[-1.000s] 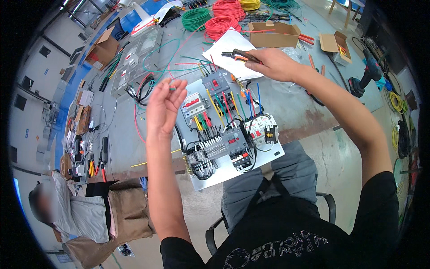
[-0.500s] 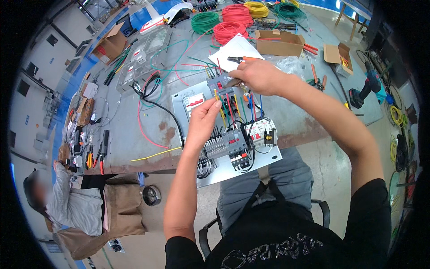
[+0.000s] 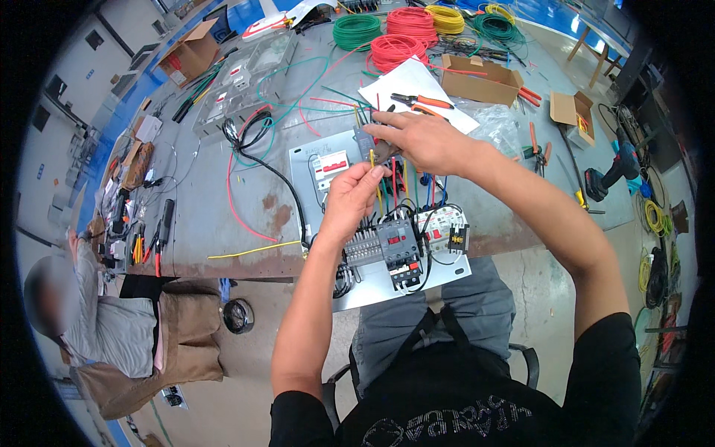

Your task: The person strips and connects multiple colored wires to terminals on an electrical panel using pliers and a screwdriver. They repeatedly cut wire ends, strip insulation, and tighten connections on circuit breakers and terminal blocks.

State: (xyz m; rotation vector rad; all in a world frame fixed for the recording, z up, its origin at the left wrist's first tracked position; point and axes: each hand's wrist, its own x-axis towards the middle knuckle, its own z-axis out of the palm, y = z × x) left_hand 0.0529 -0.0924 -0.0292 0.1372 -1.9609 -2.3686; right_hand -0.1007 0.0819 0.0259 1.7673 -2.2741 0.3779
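My left hand (image 3: pixel 351 200) pinches a thin yellow wire (image 3: pixel 372 158) between thumb and fingertips, its end pointing up. Just beyond it my right hand (image 3: pixel 428 141) reaches in from the right, fingers stretched over a grey contactor (image 3: pixel 364 143) and partly covering it. Both are above a metal mounting plate (image 3: pixel 300 158). This carries a white breaker with red switches (image 3: pixel 331 168), a row of grey terminal blocks (image 3: pixel 363 248), a second contactor (image 3: pixel 398 237) and a white breaker (image 3: pixel 441 224) at the near right. Red, green, yellow and blue wires stand up between the rows.
Orange-handled pliers (image 3: pixel 422 100) lie on white paper (image 3: pixel 408 78). Behind are red wire coils (image 3: pixel 398 52), a green coil (image 3: pixel 356 32) and a cardboard box (image 3: pixel 480 79). A cordless drill (image 3: pixel 615 167) lies right. A person (image 3: pixel 112 328) works at the left.
My right hand has moved left and nearer the contactor, uncovering the pliers' handles; its fingers are now stretched out. My left hand still pinches the yellow wire. The whole view has shifted slightly.
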